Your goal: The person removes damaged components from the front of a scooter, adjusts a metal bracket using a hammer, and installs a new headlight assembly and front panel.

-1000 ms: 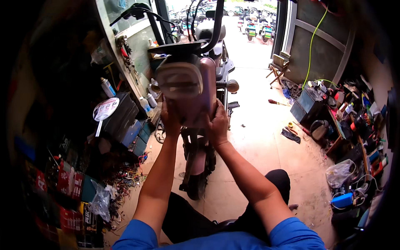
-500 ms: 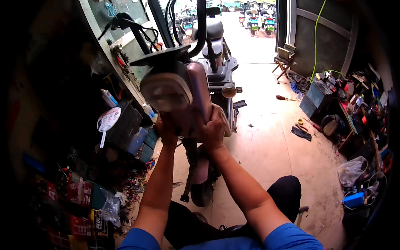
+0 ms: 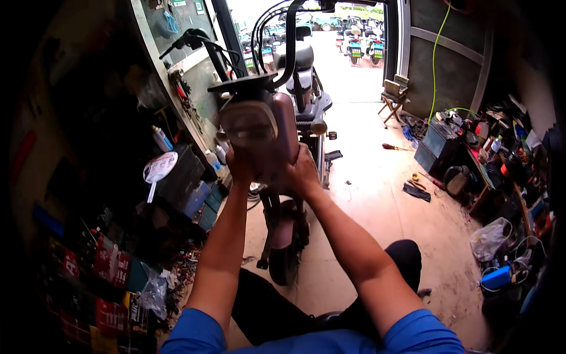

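Note:
An electric scooter stands in front of me, its mauve front cover [image 3: 286,125] and oval headlight [image 3: 250,125] facing me. My left hand [image 3: 240,166] is closed on the cover's lower left side, its fingers mostly hidden behind the edge. On the lower right side, my right hand [image 3: 304,171] grips the same cover, fingers curled round it. Below my hands are the front wheel [image 3: 285,265] and a mauve mudguard [image 3: 283,234]. The black handlebar [image 3: 289,53] with its cables rises above the cover. The seat [image 3: 302,56] shows behind.
Left, a white round hand fan [image 3: 160,167] lies on dark boxes, near loose wires and a clear plastic bag [image 3: 153,295]. Right, a cluttered bench [image 3: 495,171] runs along the wall; a screwdriver [image 3: 394,147], pliers and a black cloth [image 3: 417,192] lie on the floor. A folding chair [image 3: 394,97] stands by the doorway.
The cover and headlight have shifted slightly right and away from me, with both hands still on them. My arms reach further forward. The whole view has shifted a little.

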Available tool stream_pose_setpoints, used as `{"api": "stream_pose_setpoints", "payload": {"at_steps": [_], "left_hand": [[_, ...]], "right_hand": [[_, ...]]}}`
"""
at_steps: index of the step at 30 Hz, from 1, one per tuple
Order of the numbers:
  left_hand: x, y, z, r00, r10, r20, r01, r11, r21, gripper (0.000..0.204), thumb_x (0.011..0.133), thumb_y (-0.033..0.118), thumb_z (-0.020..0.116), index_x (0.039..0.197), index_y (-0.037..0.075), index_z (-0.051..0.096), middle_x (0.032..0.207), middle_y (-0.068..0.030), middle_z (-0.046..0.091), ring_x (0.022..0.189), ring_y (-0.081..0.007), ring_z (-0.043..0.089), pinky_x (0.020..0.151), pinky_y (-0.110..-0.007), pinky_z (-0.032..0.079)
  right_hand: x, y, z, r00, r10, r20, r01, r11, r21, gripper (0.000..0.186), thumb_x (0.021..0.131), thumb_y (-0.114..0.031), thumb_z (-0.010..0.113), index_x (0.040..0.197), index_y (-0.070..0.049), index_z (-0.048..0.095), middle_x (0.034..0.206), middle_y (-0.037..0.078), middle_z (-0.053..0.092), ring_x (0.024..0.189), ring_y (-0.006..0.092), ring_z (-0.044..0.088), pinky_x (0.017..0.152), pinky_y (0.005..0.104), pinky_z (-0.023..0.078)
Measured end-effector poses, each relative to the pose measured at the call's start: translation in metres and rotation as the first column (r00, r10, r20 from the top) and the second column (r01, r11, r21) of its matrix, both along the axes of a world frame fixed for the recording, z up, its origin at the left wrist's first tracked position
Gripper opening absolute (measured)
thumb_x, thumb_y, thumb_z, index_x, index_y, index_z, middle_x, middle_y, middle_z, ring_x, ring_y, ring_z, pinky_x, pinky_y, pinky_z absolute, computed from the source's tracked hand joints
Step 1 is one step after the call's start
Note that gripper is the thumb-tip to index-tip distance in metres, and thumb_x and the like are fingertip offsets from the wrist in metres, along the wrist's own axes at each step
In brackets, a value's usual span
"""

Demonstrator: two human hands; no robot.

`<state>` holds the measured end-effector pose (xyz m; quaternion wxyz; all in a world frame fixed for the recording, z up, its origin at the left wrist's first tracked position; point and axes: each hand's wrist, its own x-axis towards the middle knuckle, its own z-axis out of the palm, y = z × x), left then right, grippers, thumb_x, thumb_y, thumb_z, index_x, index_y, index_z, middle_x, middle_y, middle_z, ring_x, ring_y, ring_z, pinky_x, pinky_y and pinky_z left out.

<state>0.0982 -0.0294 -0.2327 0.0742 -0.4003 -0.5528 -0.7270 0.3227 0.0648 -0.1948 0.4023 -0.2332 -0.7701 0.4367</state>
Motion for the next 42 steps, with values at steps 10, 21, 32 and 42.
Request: {"api": "stream_pose_setpoints", "payload": {"at_steps": [10, 21, 32, 42], "left_hand": [[0.003, -0.057, -0.007, 0.996, -0.023, 0.085, 0.04, 0.978, -0.205, 0.058, 0.106, 0.059, 0.048, 0.116, 0.005, 0.065, 0.101, -0.0053, 0.067, 0.093, -0.0172, 0.061, 0.084, -0.034, 0.049], [0.095, -0.273, -0.142, 0.698, 0.081, 0.711, 0.558, 0.562, -0.611, 0.049, 0.103, 0.04, 0.064, 0.127, -0.002, 0.064, 0.115, -0.0129, 0.073, 0.098, -0.0224, 0.072, 0.08, -0.037, 0.059], [0.148, -0.173, -0.044, 0.639, -0.104, 0.762, 0.748, 0.313, -0.585, 0.041, 0.104, 0.022, 0.056, 0.135, -0.005, 0.059, 0.109, -0.0113, 0.073, 0.092, -0.0196, 0.073, 0.082, -0.033, 0.057], [0.197, -0.113, -0.042, 0.551, 0.475, 0.687, 0.549, 0.414, -0.726, 0.019, 0.104, 0.023, 0.057, 0.104, 0.004, 0.058, 0.067, -0.0022, 0.051, 0.044, -0.0128, 0.049, 0.038, -0.03, 0.038]], "right_hand": [[0.063, 0.021, 0.015, 0.866, -0.012, 0.499, -0.181, 0.924, 0.338, 0.067, 0.089, -0.052, 0.072, 0.121, 0.007, 0.062, 0.119, 0.029, 0.069, 0.112, 0.0417, 0.067, 0.098, 0.0472, 0.052], [0.257, 0.176, -0.005, 0.628, -0.138, 0.766, -0.034, 0.978, 0.204, 0.065, 0.09, -0.047, 0.073, 0.122, 0.01, 0.069, 0.119, 0.027, 0.072, 0.11, 0.0359, 0.071, 0.098, 0.0404, 0.054], [0.241, 0.25, -0.19, 0.672, 0.097, 0.735, -0.047, 0.995, -0.089, 0.056, 0.092, -0.047, 0.071, 0.122, 0.001, 0.073, 0.118, 0.024, 0.074, 0.111, 0.0332, 0.071, 0.099, 0.04, 0.054], [0.581, 0.103, -0.479, -0.093, 0.079, 0.993, 0.586, 0.81, -0.009, 0.036, 0.084, -0.029, 0.07, 0.112, -0.006, 0.074, 0.112, 0.023, 0.072, 0.11, 0.0409, 0.069, 0.093, 0.0486, 0.055]]}}
